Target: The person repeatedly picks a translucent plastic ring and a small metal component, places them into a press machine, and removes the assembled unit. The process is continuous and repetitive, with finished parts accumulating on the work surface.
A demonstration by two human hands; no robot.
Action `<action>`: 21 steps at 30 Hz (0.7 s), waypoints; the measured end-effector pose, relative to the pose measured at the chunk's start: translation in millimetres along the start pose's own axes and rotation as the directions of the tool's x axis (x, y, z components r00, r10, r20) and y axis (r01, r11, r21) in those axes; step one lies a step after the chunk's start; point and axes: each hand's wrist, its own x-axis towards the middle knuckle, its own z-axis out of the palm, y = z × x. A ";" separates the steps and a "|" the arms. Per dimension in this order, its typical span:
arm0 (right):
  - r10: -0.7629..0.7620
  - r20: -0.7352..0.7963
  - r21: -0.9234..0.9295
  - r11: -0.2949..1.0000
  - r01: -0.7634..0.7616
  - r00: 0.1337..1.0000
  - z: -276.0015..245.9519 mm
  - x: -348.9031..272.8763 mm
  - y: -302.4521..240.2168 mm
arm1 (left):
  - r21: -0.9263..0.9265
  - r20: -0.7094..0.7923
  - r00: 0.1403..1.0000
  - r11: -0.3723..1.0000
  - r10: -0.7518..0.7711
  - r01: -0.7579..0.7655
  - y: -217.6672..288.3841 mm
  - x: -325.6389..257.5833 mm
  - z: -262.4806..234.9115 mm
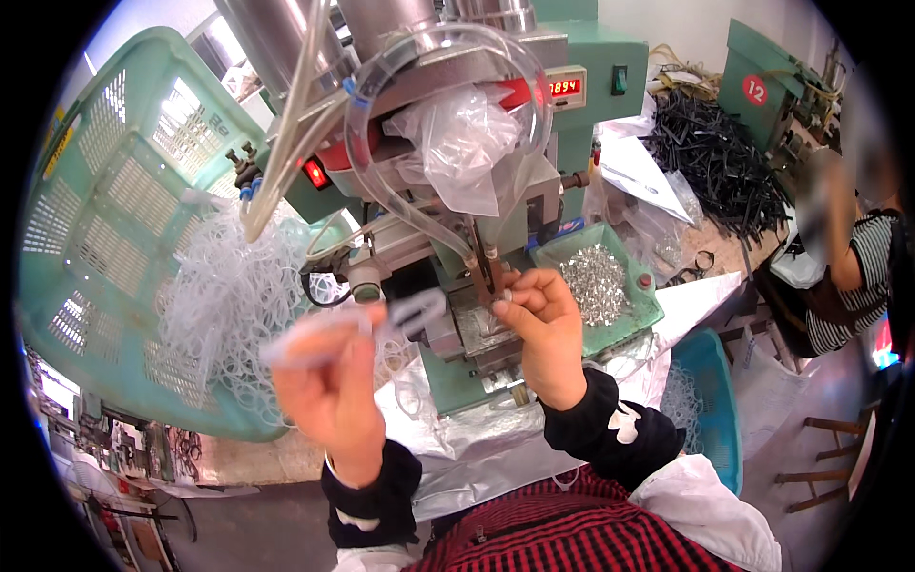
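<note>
My left hand (334, 400) is raised in front of the machine, blurred by motion, with its fingers closed on a translucent plastic strap (419, 309) whose looped end points toward the machine. My right hand (551, 338) is at the tooling of a green press machine (591, 114). Its thumb and forefinger pinch together beside the upright metal jaws (484, 276); something small and pale shows at the fingertips, too small to name. Just behind that hand stands a green tray (640, 310) with many small shiny metal pieces (596, 281).
A large green plastic basket (91, 315) on the left holds a heap of clear straps (224, 286). Black strips (720, 157) are piled at the back right. A blue basket (726, 410) stands low on the right. Another person's striped sleeve (863, 257) shows at the far right.
</note>
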 end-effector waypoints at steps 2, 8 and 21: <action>0.030 -0.016 0.045 0.999 -0.029 0.999 2.6 0.3 -3.8 | -0.033 0.014 0.999 0.999 -0.041 0.041 -14.0 8.8 -2.9; 0.025 -0.101 -0.135 0.990 -0.039 0.995 13.6 -13.5 -11.2 | -0.062 0.016 0.999 0.997 -0.042 0.043 -14.1 9.8 -2.8; -0.446 -0.028 -0.874 0.446 0.195 0.895 -137.5 36.4 -61.1 | 0.114 0.591 0.624 0.712 0.511 -0.692 -34.9 -52.5 36.8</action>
